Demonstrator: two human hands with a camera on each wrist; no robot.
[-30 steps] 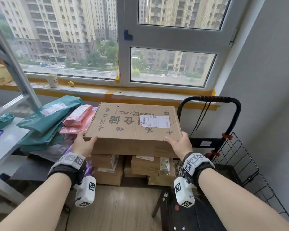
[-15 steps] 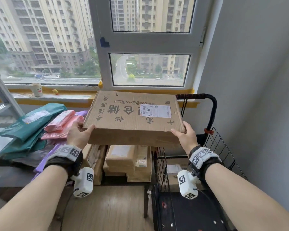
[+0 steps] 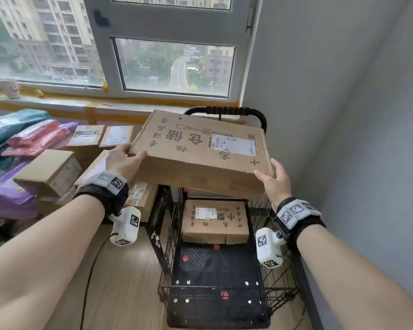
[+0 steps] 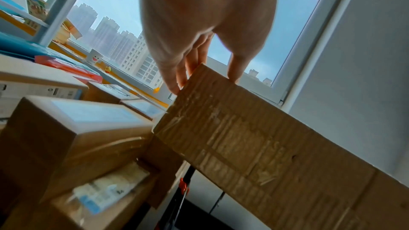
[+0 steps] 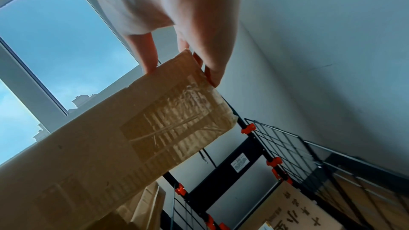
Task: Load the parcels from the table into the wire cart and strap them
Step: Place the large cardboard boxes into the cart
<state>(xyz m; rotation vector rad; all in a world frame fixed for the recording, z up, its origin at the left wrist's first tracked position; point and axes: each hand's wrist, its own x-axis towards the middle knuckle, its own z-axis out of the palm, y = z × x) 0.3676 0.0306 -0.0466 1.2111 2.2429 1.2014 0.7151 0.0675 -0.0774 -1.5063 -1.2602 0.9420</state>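
A wide flat cardboard parcel with black printed characters and a white label hangs in the air above the black wire cart. My left hand grips its near left corner, thumb on top and fingers beneath. My right hand grips the near right corner the same way. The parcel tilts slightly down to the right. A smaller cardboard box lies on the cart's floor at the back, under the held parcel.
Several cardboard boxes and pink, teal and purple mailer bags are piled on the table at left. The cart's handle stands by the window sill. A grey wall runs close along the cart's right side.
Both hands have carried the flat parcel rightward from over the table pile to above the cart. The view has turned right and down, showing the cart's floor and the box in it.
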